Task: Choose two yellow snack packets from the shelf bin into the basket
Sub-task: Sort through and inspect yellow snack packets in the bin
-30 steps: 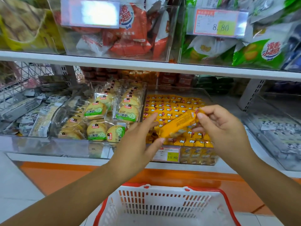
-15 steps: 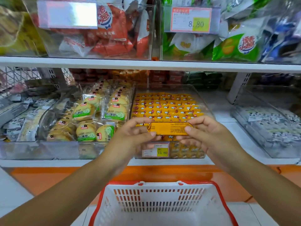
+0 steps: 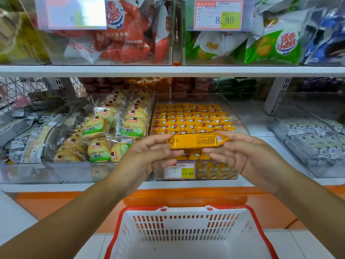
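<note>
Yellow snack packet [image 3: 196, 140]: one, held level in front of the shelf bin [image 3: 190, 99] and above the basket [image 3: 186, 227], fine-print side towards the camera. Left hand [image 3: 147, 157] pinches its left end between thumb and fingers. Right hand [image 3: 248, 156] pinches the right end the same way. Two hands, one packet.

Shelf bin: one, clear plastic, filled with rows of the same yellow packets, too many to count singly. One price tag [image 3: 180, 171] on its front wall reads 15.80.

Basket: one, white with a red rim, directly below the hands.

Bin to the left: round biscuit packs [image 3: 115, 128] with green labels, count unclear.

Upper shelf: two tags. One, the 8.80 tag [image 3: 218, 14], sits in front of green bags [image 3: 270, 47]. The other, the glare-washed tag [image 3: 72, 14], sits in front of red bags [image 3: 127, 43].
</note>
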`<state>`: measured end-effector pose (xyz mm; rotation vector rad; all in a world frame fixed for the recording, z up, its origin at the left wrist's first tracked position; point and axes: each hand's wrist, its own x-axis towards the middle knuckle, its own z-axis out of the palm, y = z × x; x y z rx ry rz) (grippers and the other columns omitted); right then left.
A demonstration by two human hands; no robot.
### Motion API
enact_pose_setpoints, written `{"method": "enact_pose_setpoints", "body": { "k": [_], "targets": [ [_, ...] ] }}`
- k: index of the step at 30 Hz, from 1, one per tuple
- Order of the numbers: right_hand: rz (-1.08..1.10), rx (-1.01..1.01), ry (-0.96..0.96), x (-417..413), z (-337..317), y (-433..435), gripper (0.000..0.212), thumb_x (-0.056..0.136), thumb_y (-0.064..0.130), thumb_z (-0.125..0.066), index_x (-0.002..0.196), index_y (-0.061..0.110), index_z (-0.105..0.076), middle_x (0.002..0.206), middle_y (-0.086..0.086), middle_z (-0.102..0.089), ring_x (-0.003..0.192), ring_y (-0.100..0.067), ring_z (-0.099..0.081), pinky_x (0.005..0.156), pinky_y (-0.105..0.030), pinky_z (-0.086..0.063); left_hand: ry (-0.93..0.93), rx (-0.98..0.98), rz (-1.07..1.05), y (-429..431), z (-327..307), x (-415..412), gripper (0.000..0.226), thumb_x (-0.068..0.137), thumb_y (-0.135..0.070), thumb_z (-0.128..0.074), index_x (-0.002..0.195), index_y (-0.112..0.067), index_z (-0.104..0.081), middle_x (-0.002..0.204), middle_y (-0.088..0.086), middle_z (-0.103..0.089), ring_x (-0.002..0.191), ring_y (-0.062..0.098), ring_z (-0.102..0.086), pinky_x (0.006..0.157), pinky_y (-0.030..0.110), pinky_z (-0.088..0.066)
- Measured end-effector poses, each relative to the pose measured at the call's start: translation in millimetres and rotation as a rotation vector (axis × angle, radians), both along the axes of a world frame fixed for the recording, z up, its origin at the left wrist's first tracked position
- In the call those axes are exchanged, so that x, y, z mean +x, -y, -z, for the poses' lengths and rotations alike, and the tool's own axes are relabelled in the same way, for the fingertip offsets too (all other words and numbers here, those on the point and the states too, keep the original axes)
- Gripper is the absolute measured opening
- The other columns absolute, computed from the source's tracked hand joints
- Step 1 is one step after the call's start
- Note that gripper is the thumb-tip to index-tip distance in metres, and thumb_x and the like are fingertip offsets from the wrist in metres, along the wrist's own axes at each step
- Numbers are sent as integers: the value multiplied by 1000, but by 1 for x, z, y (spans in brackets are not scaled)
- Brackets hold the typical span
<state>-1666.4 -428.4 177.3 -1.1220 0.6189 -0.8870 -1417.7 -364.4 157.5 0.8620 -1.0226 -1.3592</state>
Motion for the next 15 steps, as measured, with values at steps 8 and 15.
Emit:
{"method": "enact_pose_setpoints", "body": {
  "k": [8,15],
  "targets": [
    [189,-128,-173,4,6,-4,16,67,30,-76,72,19,-66,84,-5,-75,88,-25,-75,79,-30,-61,186,-14,-194,2,5,-3,10,75,-27,-73,78,-18,-75,88,4,-75,88,21,-74,71,26,-60],
    [253,-218,-142,12,10,-10,26,69,27,-76,84,21,-56,104,-11,-75,86,-31,-75,73,-28,-61,284,-76,-334,-4,3,-14,10,96,-13,-60,88,-17,-59,73,-11,-68,74,23,-76,60,17,-54]
  ]
}}
